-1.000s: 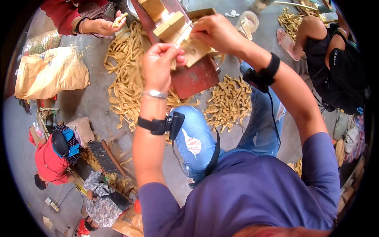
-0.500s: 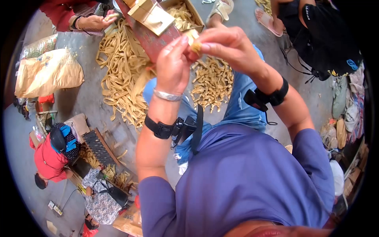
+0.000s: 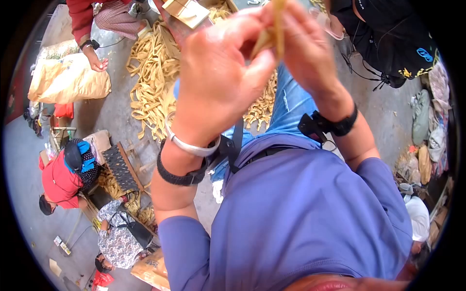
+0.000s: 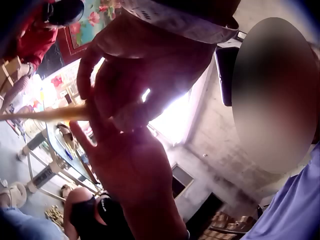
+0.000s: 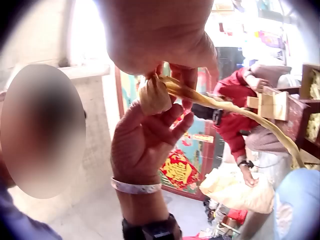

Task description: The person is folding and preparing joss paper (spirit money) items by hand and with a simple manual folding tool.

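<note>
Both hands are raised close to the head camera, fingertips together on one long tan strip (image 3: 279, 30). My left hand (image 3: 218, 72) wears a white bracelet and pinches the strip. The right hand (image 3: 310, 56) holds it from the opposite side. In the right wrist view the strip's end is a folded, knot-like bunch (image 5: 155, 95) at the fingertips, with the long tail (image 5: 237, 107) trailing down towards the knee. The left wrist view shows the strip (image 4: 50, 115) stretching out sideways from the fingers. Some fingertips are hidden behind the hands.
A heap of long tan strips (image 3: 153, 72) lies on the floor, with a pile of short pieces (image 3: 262, 104) beside it. A reddish bench (image 3: 172, 24) carries a wooden block (image 3: 187, 10). Another person's hand (image 3: 98, 63) hangs over a paper sack (image 3: 68, 80).
Both hands have left the wooden block on the bench and risen towards the head with the strip. The other person's hand has dropped down to beside the sack.
</note>
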`<state>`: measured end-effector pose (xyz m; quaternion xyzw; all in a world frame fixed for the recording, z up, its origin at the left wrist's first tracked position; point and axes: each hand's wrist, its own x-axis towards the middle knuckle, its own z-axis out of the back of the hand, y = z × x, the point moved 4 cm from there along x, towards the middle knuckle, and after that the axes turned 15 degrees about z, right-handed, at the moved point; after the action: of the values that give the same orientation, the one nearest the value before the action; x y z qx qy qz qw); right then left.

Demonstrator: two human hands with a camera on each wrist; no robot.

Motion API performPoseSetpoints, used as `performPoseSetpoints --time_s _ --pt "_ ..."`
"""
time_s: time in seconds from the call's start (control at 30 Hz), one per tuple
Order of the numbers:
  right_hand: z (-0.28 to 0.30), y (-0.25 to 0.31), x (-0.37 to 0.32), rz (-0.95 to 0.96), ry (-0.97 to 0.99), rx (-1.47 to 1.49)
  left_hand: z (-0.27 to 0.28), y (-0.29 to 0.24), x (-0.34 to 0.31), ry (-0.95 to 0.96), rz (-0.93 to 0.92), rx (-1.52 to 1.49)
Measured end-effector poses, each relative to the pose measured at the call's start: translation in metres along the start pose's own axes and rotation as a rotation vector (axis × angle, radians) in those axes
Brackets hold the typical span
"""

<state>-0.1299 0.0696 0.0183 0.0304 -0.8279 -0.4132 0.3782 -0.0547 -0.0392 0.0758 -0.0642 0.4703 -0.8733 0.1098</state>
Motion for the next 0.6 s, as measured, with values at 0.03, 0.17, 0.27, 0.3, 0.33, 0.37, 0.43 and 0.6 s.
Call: performPoseSetpoints --time_s 0.03,0.17,0.27,0.3,0.33,0.37,0.43,0.6 --pt "-0.005 -0.012 -0.01 -0.114 -0.028 0.134 -0.001 0.012 -0.005 -0.04 0.025 0.042" --pt "-0.001 -0.038 -0.052 -0.481 -0.103 0.023 -0.007 0.055 -0.03 -0.213 0.098 0.211" --pt "-0.002 -0.046 -0.074 -0.613 -0.162 -0.145 -0.018 0.077 -0.05 -0.235 0.144 0.316" --pt "0.0 -0.051 -0.081 -0.63 -0.127 -0.202 -0.022 0.082 -0.055 -0.238 0.109 0.35" --pt "0.001 -0.054 -0.087 -0.647 -0.091 -0.26 -0.025 0.085 -0.059 -0.251 0.068 0.387" --pt "0.001 -0.055 -0.089 -0.602 -0.008 -0.337 -0.028 0.087 -0.062 -0.265 0.024 0.423" --pt "0.003 -0.057 -0.091 -0.499 0.155 -0.486 -0.028 0.086 -0.064 -0.298 -0.03 0.461" --pt "-0.002 -0.034 -0.085 -0.392 0.42 -0.462 -0.024 0.076 -0.067 -0.286 0.007 0.421"
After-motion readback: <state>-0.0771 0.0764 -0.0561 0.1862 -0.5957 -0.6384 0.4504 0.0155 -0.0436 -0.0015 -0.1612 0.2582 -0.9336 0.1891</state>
